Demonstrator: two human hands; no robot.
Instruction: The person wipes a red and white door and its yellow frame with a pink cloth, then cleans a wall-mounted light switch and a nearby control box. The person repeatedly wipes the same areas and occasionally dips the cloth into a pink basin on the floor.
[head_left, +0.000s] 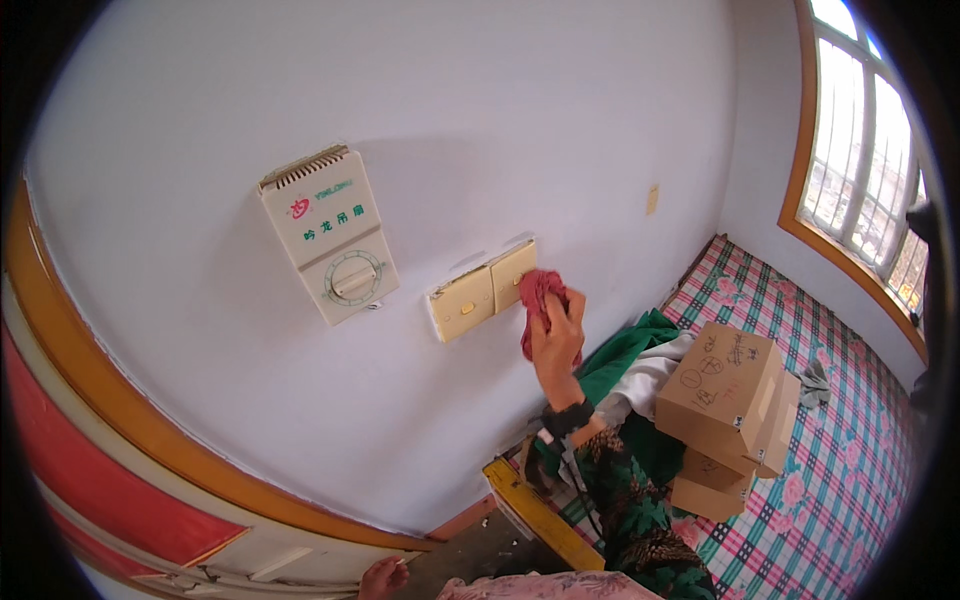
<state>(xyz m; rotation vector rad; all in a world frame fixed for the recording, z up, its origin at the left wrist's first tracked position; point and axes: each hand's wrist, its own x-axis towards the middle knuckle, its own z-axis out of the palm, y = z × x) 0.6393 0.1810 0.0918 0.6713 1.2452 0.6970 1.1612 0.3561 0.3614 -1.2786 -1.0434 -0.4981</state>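
Note:
My right hand (559, 337) grips a crumpled red cloth (541, 289) at the right end of a pair of yellowed wall switches (461, 306). The cloth overlaps the edge of the right-hand switch plate and hides part of it. A dark band circles my right wrist below a camouflage sleeve. Low in the picture, my left hand (384, 577) hangs with its fingers curled, near the door; a small pale bit shows at its fingertips, too small to name. Up and left of the switches, a cream fan speed regulator (330, 236) with a round dial is mounted on the wall.
Stacked cardboard boxes (712, 382) stand on a bed with a plaid floral cover (832, 450), beside green and white fabric (630, 360). A yellow bed-frame end (540, 514) lies below. A red-and-white door (135, 480) is at left, a barred window (862, 142) at right.

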